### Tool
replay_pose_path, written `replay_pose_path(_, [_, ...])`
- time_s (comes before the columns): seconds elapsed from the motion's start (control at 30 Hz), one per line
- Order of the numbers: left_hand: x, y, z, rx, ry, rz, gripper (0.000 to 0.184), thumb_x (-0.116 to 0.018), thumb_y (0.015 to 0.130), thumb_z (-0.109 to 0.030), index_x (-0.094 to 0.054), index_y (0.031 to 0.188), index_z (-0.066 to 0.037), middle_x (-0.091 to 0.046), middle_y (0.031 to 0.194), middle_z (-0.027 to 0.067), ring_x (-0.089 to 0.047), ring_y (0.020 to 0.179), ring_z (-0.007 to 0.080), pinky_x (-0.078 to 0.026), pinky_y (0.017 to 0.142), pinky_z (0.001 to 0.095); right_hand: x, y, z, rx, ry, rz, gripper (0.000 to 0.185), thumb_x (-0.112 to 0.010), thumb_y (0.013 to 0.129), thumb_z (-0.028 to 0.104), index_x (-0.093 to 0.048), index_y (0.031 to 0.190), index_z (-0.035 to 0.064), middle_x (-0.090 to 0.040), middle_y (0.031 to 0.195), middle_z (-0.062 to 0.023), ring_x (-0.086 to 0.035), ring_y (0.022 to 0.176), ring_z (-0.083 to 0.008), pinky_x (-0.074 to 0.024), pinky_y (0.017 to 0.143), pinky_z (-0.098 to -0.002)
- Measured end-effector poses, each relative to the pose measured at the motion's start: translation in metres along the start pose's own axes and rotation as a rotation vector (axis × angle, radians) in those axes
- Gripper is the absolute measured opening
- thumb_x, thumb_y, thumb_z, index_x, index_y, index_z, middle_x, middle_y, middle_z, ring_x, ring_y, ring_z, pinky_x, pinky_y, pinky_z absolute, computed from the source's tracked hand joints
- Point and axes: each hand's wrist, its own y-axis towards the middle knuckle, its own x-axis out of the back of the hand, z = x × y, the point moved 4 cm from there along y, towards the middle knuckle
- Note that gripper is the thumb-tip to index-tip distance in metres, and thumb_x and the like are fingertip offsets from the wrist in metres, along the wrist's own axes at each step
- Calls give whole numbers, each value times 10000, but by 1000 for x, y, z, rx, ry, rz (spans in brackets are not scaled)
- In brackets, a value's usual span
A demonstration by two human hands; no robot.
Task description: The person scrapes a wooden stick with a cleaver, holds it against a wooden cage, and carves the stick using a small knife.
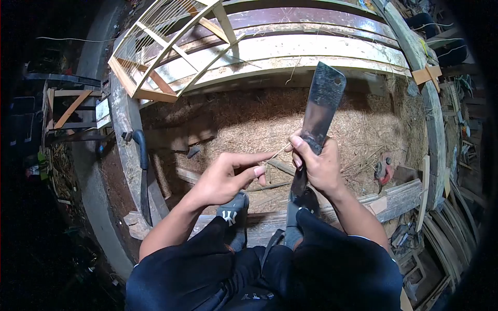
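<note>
My right hand is closed round the dark handle of a cleaver, whose broad, worn blade points up and away from me. Between that hand's thumb and forefinger, beside the base of the blade, runs a thin pale strip, perhaps split bamboo or cane. My left hand pinches the same strip at its other side, so it spans the short gap between both hands. The strip's ends are too small to make out.
A curved wooden frame with thin rods rests on a plank bench ahead. On the left beam lies a black-handled knife. Shavings cover the ground. Wooden strips are piled at right; a red-and-grey object lies nearer.
</note>
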Motion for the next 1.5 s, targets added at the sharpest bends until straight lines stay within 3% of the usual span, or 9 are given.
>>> replay_pose_path(0.27, [1,-2,19,80,-387,-47,408,-653,1023,-153,-609,1427,-133,-722,839,-5,-403,597,-6,-355,532,192,3,-11,12,382,-309,105,491,-486,1072,83,-417,1555,28,-599,1030,-139,-514,676,-101,-431,559,-270])
replay_pose_path(0.5, [-2,-2,25,44,-577,-48,216,-634,1030,-171,-712,1174,-30,-723,847,54,-478,586,37,-389,507,211,-21,-33,17,718,-715,52,520,-781,864,123,-665,1370,102,-630,1042,-184,-666,785,-265,-565,683,-364])
replay_pose_path(0.67, [-4,-8,17,102,-659,24,186,-586,1050,-167,-644,1147,-20,-652,773,66,-469,568,69,-388,494,215,-23,-33,17,808,-714,12,508,-783,873,170,-672,1368,133,-644,1008,-172,-677,757,-244,-583,597,-346])
replay_pose_path(0.83, [-9,-17,5,107,-667,-24,528,-574,1054,-170,-429,1555,-89,-554,697,19,-428,564,55,-338,489,208,-26,-37,20,879,-759,37,496,-770,883,177,-671,1369,159,-649,981,-151,-671,706,-223,-587,538,-327])
replay_pose_path(1.0, [-12,-12,17,129,-659,45,509,-549,1061,-155,-436,1556,-128,-535,700,20,-391,550,61,-338,502,204,-27,-37,21,861,-744,94,513,-772,877,164,-663,1379,165,-656,975,-164,-674,681,-227,-573,515,-335])
replay_pose_path(1.2, [-13,-10,17,76,-759,59,89,-545,1049,-105,-593,1107,-58,-541,718,33,-413,569,61,-336,483,219,-18,-29,22,811,-718,-79,553,-800,849,186,-662,1384,197,-651,979,-166,-688,690,-217,-575,514,-343])
replay_pose_path(1.3, [-14,-14,16,157,-672,-66,69,-539,1040,-85,-583,1074,-45,-550,696,26,-433,540,65,-330,463,223,-31,-41,23,755,-778,145,536,-786,854,148,-665,1376,160,-647,980,-160,-683,678,-238,-585,565,-359])
replay_pose_path(1.47, [-15,-11,12,145,-603,-111,38,-560,1005,-62,-566,996,-25,-554,662,26,-477,518,76,-343,464,226,-26,-31,21,822,-743,11,526,-776,867,139,-660,1381,154,-646,969,-166,-682,689,-237,-582,529,-347])
replay_pose_path(1.5, [-17,-13,13,117,-572,-129,147,-565,1011,-72,-610,1138,-11,-542,656,11,-462,511,76,-336,458,225,-27,-32,22,828,-727,48,525,-767,876,134,-651,1389,142,-645,965,-167,-677,681,-233,-580,514,-338])
